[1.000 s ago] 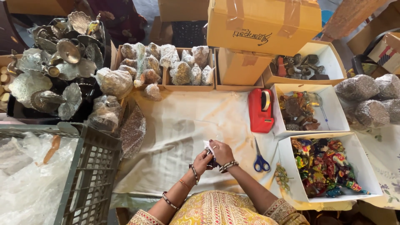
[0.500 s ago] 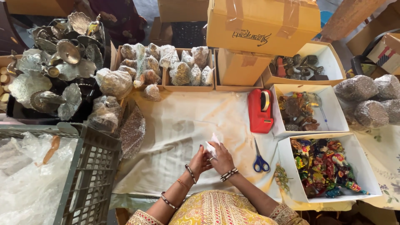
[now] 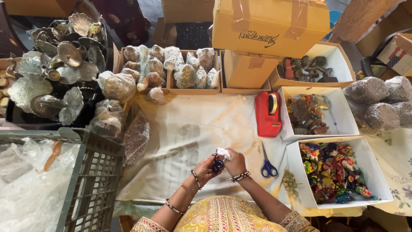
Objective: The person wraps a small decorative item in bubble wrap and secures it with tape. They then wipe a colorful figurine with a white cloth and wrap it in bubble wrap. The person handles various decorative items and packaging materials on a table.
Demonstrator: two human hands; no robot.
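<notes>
Though half hidden, small blue item (image 3: 217, 163), both hands (image 3: 223, 163) closed round it

Yellow patterned garment with embroidered sleeve edges; beaded bangles on both wrists.

A big tan cardboard carton (image 3: 270, 23), taped shut and bearing dark lettering, is sitting at the far edge of my desk, with a smaller tan box (image 3: 245, 68) tucked beneath it. Left of those, two low cardboard trays (image 3: 171, 71) are holding clear-wrapped bundles. On my right, three white open boxes are lying in a column: the far one (image 3: 339, 60) with dark metal pieces, the middle one (image 3: 343, 118) with brownish figures, the nearest one (image 3: 369, 167) with bright multicoloured items. Another carton (image 3: 397, 51) is showing at the far right edge.
</notes>
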